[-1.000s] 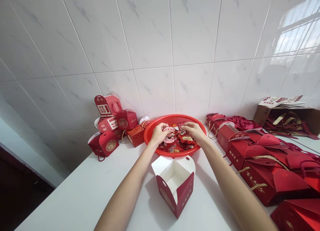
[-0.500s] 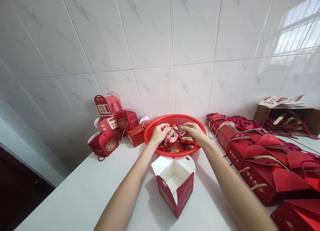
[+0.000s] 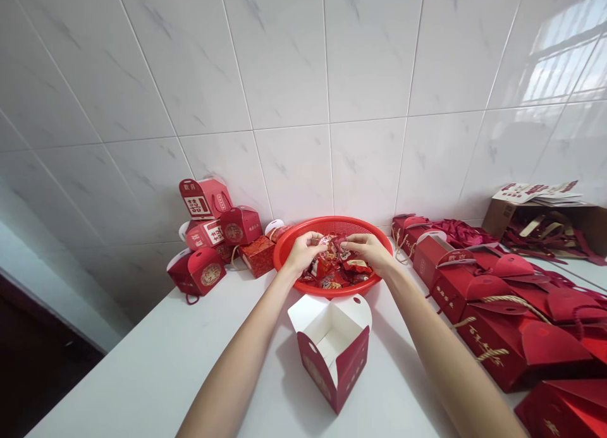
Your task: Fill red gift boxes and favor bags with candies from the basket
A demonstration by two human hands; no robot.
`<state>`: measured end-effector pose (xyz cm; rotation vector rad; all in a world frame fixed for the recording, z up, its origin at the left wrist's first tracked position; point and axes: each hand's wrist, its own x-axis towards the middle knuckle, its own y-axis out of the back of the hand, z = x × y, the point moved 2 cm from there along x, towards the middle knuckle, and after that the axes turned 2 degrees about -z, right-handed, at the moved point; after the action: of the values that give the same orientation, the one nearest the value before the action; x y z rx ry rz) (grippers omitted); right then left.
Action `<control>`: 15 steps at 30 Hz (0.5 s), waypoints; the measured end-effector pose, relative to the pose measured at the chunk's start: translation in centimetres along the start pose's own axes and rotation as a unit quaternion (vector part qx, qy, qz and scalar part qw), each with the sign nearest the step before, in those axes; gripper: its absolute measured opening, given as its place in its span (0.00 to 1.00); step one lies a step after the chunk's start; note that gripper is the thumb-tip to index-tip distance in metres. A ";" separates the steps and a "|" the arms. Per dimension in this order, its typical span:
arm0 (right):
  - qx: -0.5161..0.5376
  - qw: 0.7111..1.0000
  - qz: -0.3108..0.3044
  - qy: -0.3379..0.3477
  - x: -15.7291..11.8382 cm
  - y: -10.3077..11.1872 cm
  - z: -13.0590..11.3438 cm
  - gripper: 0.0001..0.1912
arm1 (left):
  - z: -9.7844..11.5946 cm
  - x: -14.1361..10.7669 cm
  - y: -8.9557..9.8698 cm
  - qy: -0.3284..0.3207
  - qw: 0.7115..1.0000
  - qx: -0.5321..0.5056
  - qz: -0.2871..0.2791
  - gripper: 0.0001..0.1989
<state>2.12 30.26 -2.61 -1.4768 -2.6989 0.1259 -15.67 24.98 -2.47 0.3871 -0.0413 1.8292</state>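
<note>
A red plastic basket point(image 3: 344, 224) stands against the wall, with red wrapped packets point(image 3: 334, 279) inside. My left hand point(image 3: 305, 251) is over its left side, thumb and fingers pinched on a red and white packet point(image 3: 324, 243). Over the right side, my right hand point(image 3: 368, 251) pinches a dark red packet point(image 3: 342, 248). The two packets are held close together above the others. Nearer to me, between my forearms, an open dark red box point(image 3: 353, 359) with a white inside stands upright, its flaps spread.
Several closed red boxes point(image 3: 196, 272) are stacked at the left of the white table point(image 3: 156, 368). Rows of red boxes point(image 3: 502, 343) fill the right side. A brown carton point(image 3: 497, 217) with ribbons and cards stands at the back right.
The packet in my left hand has turned and shows less of its printed face. My right hand has moved slightly to the left with its packet. The open box stays in place.
</note>
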 end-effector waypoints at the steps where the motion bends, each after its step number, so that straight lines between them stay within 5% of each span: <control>1: 0.008 1.000 0.013 0.006 0.1 0.1 0.0 0.10 | -0.1 0.1 0.1 0.013 1.000 0.015 0.012 0.10; 7: 0.032 0.997 0.067 0.035 0.4 0.5 0.2 0.10 | -1.7 0.8 1.5 0.076 0.981 0.130 0.121 0.10; 15: 0.035 0.996 0.072 0.035 0.2 0.4 0.0 0.10 | -5.9 2.6 1.8 0.192 0.944 0.267 0.034 0.10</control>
<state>2.37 30.67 -2.69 -1.6235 -2.5056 0.1700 -19.38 28.17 -6.97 0.3979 0.7306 1.9410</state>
